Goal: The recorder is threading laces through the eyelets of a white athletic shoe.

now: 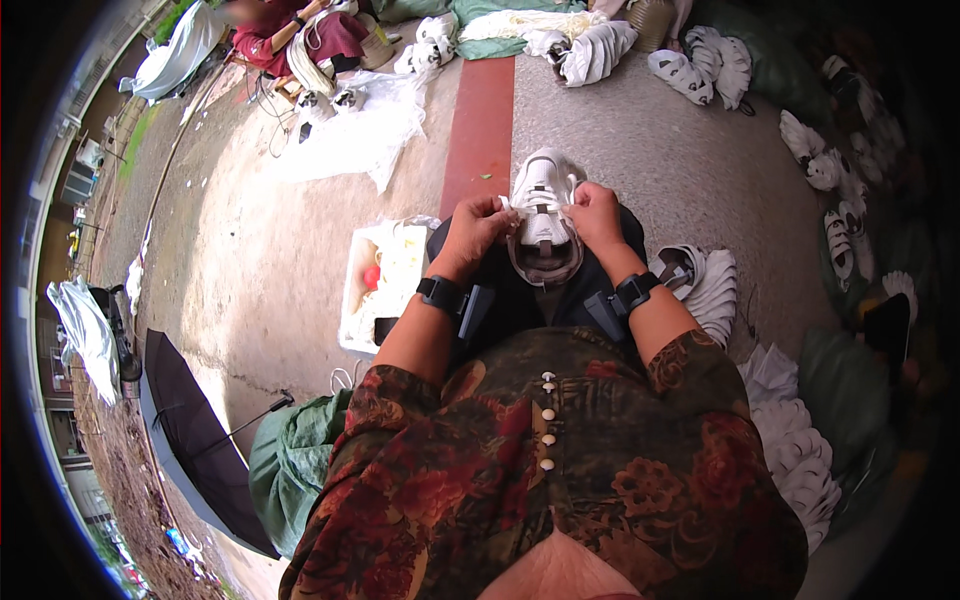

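Two forearms (pixel 412 335) converge forward; the left hand (pixel 478 232) and right hand (pixel 598 214), fingers bent, pinch the white shoe (pixel 545 195) at its sides near the lacing, between the knees (pixel 632 234), toe pointing far.

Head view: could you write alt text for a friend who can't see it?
A person's left hand and right hand hold a white shoe at either side of its lacing, toe pointing away. More white shoes lie to the right, a white box stands left, and an open dark umbrella rests lower left.
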`<state>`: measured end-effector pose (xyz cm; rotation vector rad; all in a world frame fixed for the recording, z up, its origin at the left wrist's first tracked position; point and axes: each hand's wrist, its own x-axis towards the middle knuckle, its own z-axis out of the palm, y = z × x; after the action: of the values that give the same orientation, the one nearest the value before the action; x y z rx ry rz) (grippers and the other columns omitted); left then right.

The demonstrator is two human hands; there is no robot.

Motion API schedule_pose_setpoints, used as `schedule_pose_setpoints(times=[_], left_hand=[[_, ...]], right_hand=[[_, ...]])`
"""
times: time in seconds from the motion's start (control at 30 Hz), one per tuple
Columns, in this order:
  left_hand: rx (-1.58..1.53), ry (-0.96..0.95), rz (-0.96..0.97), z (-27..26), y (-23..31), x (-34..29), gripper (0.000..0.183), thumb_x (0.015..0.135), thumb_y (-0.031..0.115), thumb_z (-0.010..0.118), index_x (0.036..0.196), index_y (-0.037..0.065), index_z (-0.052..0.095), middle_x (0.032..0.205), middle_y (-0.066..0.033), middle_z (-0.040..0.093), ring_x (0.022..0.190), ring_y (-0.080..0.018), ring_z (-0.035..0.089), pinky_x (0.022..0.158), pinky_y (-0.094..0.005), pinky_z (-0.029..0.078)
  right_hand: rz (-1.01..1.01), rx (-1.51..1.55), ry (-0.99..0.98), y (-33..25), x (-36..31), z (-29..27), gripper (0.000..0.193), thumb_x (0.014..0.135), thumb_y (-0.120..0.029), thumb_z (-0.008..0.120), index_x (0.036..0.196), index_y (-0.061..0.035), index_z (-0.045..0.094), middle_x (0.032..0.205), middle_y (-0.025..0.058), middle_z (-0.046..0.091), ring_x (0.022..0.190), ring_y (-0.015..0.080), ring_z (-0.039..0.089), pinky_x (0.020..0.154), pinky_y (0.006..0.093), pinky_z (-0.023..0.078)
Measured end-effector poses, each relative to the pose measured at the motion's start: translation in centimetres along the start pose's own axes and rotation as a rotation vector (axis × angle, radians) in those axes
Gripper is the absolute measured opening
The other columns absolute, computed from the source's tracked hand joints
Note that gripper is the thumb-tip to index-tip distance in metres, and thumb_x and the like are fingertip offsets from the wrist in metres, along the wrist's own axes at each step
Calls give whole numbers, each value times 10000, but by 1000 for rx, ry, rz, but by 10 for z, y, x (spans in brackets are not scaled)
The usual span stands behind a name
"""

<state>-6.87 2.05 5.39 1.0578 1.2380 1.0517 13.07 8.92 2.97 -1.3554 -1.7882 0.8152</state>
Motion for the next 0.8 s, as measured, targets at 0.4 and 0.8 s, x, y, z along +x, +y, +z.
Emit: schedule_pose_setpoints(times=[0.4,0.8], left_hand=[[457,75,90,54,13,25,121,737,78,618,783,-28,656,626,-139,630,564,-185,626,509,-313,494],[1053,59,238,65,4,35,155,701,137,583,698,-1,653,703,-207,620,637,-353,614,630,-418,493]], right_hand=[[-271,-378,-33,-15,-34,-5,84,749,-92,588,787,-18,577,742,179,548,727,349,555,640,422,458],[-251,-229,89,-2,-33,-1,93,735,-113,589,701,-27,596,684,182,557,686,358,563,639,438,468]])
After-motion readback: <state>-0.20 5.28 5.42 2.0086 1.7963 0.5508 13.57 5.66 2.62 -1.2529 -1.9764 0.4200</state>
